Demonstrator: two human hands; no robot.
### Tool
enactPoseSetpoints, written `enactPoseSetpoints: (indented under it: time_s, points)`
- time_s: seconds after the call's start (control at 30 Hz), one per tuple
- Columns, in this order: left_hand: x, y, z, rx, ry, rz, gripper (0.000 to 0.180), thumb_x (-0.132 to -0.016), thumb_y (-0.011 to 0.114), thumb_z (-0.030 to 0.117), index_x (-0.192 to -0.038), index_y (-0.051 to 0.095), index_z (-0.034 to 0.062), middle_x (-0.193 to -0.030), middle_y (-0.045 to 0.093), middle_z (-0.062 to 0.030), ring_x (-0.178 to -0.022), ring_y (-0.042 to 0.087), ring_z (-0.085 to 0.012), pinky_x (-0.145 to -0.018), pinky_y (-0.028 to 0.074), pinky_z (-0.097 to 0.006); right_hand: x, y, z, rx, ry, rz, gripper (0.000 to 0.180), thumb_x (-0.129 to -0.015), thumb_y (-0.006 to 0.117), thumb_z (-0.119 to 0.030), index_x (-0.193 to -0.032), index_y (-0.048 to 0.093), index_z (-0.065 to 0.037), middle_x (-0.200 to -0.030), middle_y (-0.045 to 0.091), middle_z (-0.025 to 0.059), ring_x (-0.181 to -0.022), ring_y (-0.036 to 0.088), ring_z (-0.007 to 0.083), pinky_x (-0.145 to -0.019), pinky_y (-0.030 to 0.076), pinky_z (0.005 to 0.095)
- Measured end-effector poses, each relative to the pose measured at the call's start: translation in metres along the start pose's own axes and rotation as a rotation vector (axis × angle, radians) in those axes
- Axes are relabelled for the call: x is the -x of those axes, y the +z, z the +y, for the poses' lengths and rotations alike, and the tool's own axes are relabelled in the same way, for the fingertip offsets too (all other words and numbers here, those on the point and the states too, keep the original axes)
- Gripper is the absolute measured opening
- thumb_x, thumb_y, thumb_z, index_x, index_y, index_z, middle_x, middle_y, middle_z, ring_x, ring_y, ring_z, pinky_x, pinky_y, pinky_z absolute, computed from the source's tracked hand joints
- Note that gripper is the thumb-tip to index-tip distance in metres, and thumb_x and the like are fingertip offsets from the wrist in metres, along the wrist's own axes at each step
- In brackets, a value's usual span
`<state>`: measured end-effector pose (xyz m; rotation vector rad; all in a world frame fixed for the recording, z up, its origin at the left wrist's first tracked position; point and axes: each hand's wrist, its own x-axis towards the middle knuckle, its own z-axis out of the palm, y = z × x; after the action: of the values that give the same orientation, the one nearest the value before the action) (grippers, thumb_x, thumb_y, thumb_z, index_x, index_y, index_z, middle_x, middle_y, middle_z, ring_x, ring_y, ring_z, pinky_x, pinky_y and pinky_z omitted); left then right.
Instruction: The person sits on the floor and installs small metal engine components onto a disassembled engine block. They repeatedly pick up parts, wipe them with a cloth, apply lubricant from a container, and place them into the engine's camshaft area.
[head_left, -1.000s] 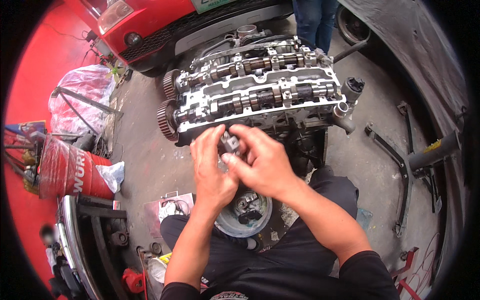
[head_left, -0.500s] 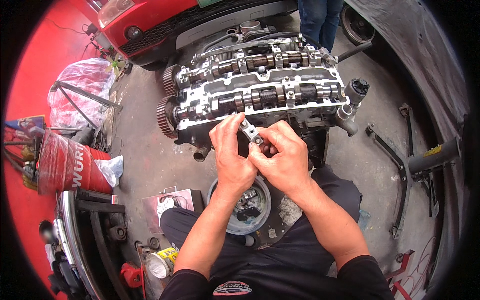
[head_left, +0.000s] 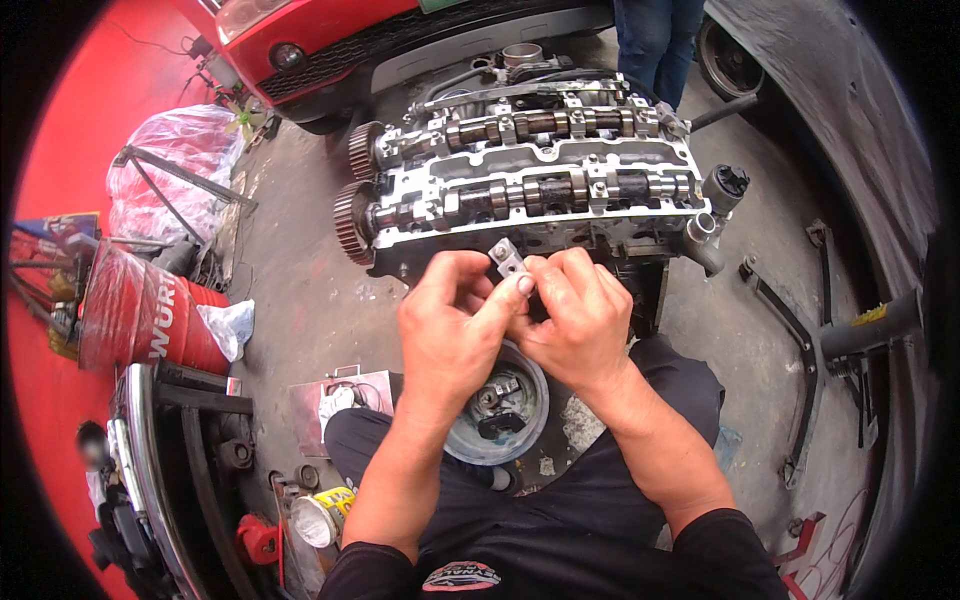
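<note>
My left hand (head_left: 450, 320) and my right hand (head_left: 578, 318) meet in front of me and both pinch a small silver metal bracket (head_left: 507, 258), which sticks up between the fingertips. Just beyond them lies an engine cylinder head (head_left: 530, 190) on the concrete floor, with two camshafts and two toothed sprockets (head_left: 352, 222) at its left end. Below my hands, partly hidden by them, stands a round grey bowl (head_left: 500, 410) holding small dark metal parts.
A red car front (head_left: 330, 40) is at the top, with a person's legs in jeans (head_left: 655, 40) beside it. A red drum (head_left: 145, 320) and a clear plastic bag (head_left: 170, 170) stand at left. Metal bars (head_left: 790, 330) lie at right. A yellow can (head_left: 325, 510) sits near my knee.
The hands have stayed together by the cylinder head; they have turned the small metal bracket in the fingers and it now stands up between the fingertips.
</note>
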<state>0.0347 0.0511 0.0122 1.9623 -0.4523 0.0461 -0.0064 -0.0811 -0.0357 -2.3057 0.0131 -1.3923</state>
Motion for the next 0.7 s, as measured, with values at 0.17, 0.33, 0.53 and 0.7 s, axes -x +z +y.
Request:
enactPoseSetpoints:
  time_s: [0.17,0.33,0.53,0.7]
  points:
    - [0.003,-0.002,-0.004,0.144,-0.085,0.051,0.022,-0.089,0.082,0.012,-0.096,0.068,-0.0033,-0.082,0.072,-0.0055,-0.074,0.065,-0.0079,-0.066,0.053,-0.025,0.002,0.003,-0.014,0.021,-0.077,0.013,0.022,-0.078,0.075,-0.020,-0.091,0.068,-0.004,-0.074,0.054,0.0035,-0.062,0.057,0.0205,-0.055,0.042,0.0351]
    - [0.006,0.001,-0.004,0.247,-0.087,0.103,0.018,-0.090,0.078,0.008,-0.099,0.068,-0.0038,-0.086,0.072,-0.0054,-0.075,0.065,-0.0079,-0.067,0.053,-0.024,0.005,0.003,-0.014,0.014,-0.104,0.022,0.027,-0.078,0.076,-0.019,-0.097,0.069,-0.001,-0.077,0.056,0.0045,-0.064,0.058,0.0208,-0.056,0.041,0.0358]
    - [0.002,0.006,-0.008,0.085,0.039,0.269,0.016,-0.088,0.075,0.001,-0.101,0.068,-0.0030,-0.088,0.070,-0.0036,-0.075,0.064,-0.0077,-0.068,0.053,-0.024,0.005,0.001,-0.017,-0.084,-0.046,-0.021,0.039,-0.074,0.080,-0.017,-0.109,0.070,-0.003,-0.087,0.061,0.0046,-0.073,0.061,0.0230,-0.063,0.045,0.0379]
    - [-0.004,-0.002,-0.017,-0.377,0.385,0.288,0.027,-0.079,0.075,0.002,-0.105,0.068,-0.0008,-0.090,0.070,-0.0129,-0.078,0.068,-0.0253,-0.072,0.056,-0.037,-0.008,-0.010,-0.005,-0.126,0.069,-0.169,0.079,-0.066,0.088,-0.014,-0.139,0.058,-0.011,-0.130,0.058,0.0110,-0.114,0.056,0.0334,-0.093,0.046,0.0451]
